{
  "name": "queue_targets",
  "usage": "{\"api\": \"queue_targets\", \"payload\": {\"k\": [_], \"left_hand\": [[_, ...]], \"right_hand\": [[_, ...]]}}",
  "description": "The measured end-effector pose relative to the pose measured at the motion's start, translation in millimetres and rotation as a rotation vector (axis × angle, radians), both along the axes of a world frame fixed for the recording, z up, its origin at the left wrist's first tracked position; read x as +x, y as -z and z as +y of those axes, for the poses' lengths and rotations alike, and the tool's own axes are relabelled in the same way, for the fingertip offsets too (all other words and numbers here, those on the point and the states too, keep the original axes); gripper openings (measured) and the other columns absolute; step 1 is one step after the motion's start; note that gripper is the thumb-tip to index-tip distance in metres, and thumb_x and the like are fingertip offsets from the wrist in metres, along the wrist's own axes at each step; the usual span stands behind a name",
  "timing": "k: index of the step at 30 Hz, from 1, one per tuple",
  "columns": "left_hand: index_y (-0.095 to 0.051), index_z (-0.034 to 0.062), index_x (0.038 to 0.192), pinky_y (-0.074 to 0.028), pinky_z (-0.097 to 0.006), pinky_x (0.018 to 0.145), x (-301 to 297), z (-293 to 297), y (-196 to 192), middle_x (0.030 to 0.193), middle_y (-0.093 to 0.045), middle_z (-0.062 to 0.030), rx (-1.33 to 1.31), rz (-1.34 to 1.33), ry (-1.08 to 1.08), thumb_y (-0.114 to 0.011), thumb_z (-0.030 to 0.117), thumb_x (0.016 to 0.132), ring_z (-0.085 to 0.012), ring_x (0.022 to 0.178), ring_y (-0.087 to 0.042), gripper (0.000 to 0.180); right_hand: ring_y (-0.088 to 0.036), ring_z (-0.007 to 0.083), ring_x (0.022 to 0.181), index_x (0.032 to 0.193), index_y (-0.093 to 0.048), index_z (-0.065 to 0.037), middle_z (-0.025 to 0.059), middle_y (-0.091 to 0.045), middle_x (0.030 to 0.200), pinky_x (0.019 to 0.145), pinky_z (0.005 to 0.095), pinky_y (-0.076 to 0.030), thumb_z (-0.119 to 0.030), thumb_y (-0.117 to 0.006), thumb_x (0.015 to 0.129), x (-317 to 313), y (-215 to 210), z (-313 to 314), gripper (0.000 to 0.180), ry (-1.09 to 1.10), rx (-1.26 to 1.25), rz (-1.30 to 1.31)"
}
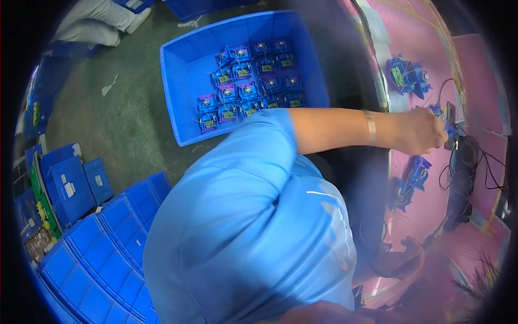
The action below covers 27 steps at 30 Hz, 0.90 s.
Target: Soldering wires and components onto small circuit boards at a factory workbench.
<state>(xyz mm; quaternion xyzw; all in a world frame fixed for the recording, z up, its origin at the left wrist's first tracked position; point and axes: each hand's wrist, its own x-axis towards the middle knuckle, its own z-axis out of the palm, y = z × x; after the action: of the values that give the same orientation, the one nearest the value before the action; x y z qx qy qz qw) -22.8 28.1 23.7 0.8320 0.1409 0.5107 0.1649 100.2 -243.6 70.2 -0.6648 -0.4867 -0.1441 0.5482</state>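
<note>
My left arm, with a pale band at the wrist, stretches out over the pink-topped table (426, 216). My left hand (423, 131) is closed, its fingers bent together beside a small blue assembly (452, 128). What the fingers grip, if anything, is hidden. Low in the picture, at the table's near edge, my right hand (402, 262) is faint and smeared, so its fingers do not read. On the table, a blue assembly with a green board (399, 78) lies on one side of my left hand. Another blue assembly (418, 171) lies on the other side.
Behind me on the green floor stands a large blue bin (168, 89) holding rows of similar blue assemblies. Stacked blue crates (89, 243) fill the lower left. Black cables (477, 156) run along the table's far side. A person's white-trousered legs (100, 21) show at upper left.
</note>
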Motion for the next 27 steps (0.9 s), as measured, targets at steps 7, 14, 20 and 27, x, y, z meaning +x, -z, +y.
{"api": "queue_targets", "payload": {"k": [7, 14, 20, 27], "left_hand": [[-0.074, 0.005, 0.095, -0.06, -0.037, 0.084, -245.2, -12.3, 62.9, 0.103, -0.074, -0.0123, -0.398, 0.023, -0.502, -0.079, 0.018, 0.076, -0.0311, 0.093, -0.073, 0.023], [-0.07, 0.0052, 0.091, -0.057, -0.048, 0.081, -438.5, -4.2, 266.6, 0.095, -0.072, -0.0171, -0.726, 0.656, -1.059, -0.074, 0.013, 0.076, -0.0381, 0.09, -0.071, 0.017], [-0.071, 0.0029, 0.092, -0.058, -0.052, 0.084, -496.2, -4.5, 374.6, 0.094, -0.072, -0.0227, -0.634, 0.883, -1.159, -0.062, 0.003, 0.085, -0.0427, 0.092, -0.071, 0.012], [-0.071, 0.0016, 0.103, -0.059, -0.05, 0.089, -491.6, 4.0, 404.5, 0.111, -0.069, -0.0247, -0.774, 0.893, -1.202, -0.059, 0.003, 0.089, -0.044, 0.104, -0.069, 0.018]], "right_hand": [[-0.057, 0.0189, 0.061, 0.088, -0.061, 0.001, 0.0112, -0.066, 0.076, 0.059, 0.0299, -0.046, -0.013, -0.064, 0.101, 0.5, -10.5, -0.5, 0.02, 0.062, -0.04, -0.233], [-0.059, 0.0183, 0.062, 0.091, -0.061, 0.001, 0.012, -0.068, 0.077, 0.06, 0.0302, -0.048, -0.019, -0.064, 0.103, -20.7, -10.2, 8.8, 0.023, 0.128, -0.088, -0.165], [-0.059, 0.018, 0.063, 0.092, -0.061, 0.002, 0.0123, -0.068, 0.078, 0.063, 0.0303, -0.05, -0.02, -0.063, 0.105, -29.7, -21.3, -2.1, 0.026, 0.097, -0.138, -0.281], [-0.06, 0.0185, 0.065, 0.096, -0.061, 0.003, 0.0148, -0.069, 0.083, 0.064, 0.0299, -0.051, -0.012, -0.06, 0.106, -26.7, -20.7, -13.4, 0.017, 0.028, -0.112, -0.253]]}}
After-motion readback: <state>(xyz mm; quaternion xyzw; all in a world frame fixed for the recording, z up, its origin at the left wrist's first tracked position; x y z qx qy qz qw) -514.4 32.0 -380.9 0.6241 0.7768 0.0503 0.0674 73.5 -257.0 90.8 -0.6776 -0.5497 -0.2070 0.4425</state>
